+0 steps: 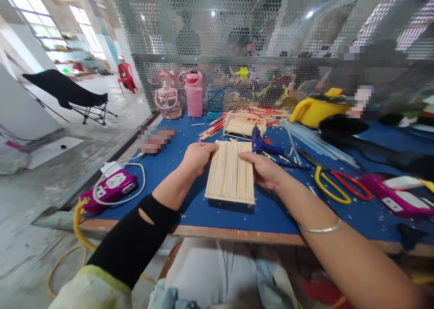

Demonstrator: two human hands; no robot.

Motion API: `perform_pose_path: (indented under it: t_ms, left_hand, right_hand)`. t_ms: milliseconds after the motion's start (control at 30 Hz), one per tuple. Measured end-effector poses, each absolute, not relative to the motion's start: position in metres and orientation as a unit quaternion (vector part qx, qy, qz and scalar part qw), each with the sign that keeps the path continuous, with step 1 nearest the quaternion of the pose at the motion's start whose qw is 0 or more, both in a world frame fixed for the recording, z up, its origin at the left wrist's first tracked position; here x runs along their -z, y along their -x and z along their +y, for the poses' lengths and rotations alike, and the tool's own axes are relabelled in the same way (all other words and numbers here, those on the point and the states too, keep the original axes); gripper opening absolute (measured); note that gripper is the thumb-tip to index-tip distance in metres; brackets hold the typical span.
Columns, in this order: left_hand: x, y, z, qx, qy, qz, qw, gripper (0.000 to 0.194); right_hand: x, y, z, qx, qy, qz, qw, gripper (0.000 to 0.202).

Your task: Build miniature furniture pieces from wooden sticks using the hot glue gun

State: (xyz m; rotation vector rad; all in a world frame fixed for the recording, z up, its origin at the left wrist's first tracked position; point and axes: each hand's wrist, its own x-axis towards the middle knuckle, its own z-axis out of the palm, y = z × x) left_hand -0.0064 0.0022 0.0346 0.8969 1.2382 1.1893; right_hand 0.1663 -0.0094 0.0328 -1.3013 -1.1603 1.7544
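A flat panel of wooden sticks (229, 173), laid side by side with a cross strip along its near end, is held above the blue table mat. My left hand (199, 157) pinches its far left corner between thumb and fingers. On the right edge, my right hand (266, 169) grips it with the thumb on top; its other fingers are partly hidden beneath. Just beyond the panel lie a blue glue gun (262, 145) and a small frame built of sticks (242, 129). Loose sticks (217, 125), some in red wrappers, are heaped behind them.
Scissors (334, 187) with yellow and red handles lie at right, near clear glue sticks (318, 144) and a yellow pot (320, 110). Purple power strips (111, 189) sit at both sides. A pink bottle (194, 96) stands before the perforated metal screen (210, 28).
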Motion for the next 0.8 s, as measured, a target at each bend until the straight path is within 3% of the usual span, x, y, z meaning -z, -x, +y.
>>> perform_pose_path:
  t_ms: [167, 333, 533, 633, 800]
  left_hand:
    - [-0.024, 0.015, 0.013, -0.479, -0.372, 0.575, 0.549, 0.019]
    - [-0.016, 0.021, 0.021, -0.459, -0.339, 0.599, 0.561, 0.011]
    - [-0.023, 0.025, 0.021, -0.451, -0.308, 0.574, 0.611, 0.007]
    - [-0.029, 0.026, 0.019, -0.457, -0.296, 0.553, 0.63, 0.008]
    - [-0.034, 0.025, 0.014, -0.459, -0.287, 0.539, 0.645, 0.01]
  right_hand:
    - [-0.026, -0.17, -0.009, -0.552, 0.578, -0.567, 0.2, 0.043]
    - [-0.027, -0.176, -0.003, -0.434, 0.618, -0.633, 0.173, 0.061]
    - [-0.039, -0.19, -0.044, -0.438, 0.594, -0.611, 0.288, 0.063]
    - [-0.036, -0.189, -0.081, -0.45, 0.551, -0.647, 0.274, 0.055]
    - [-0.028, -0.173, -0.108, -0.353, 0.53, -0.725, 0.262, 0.031]
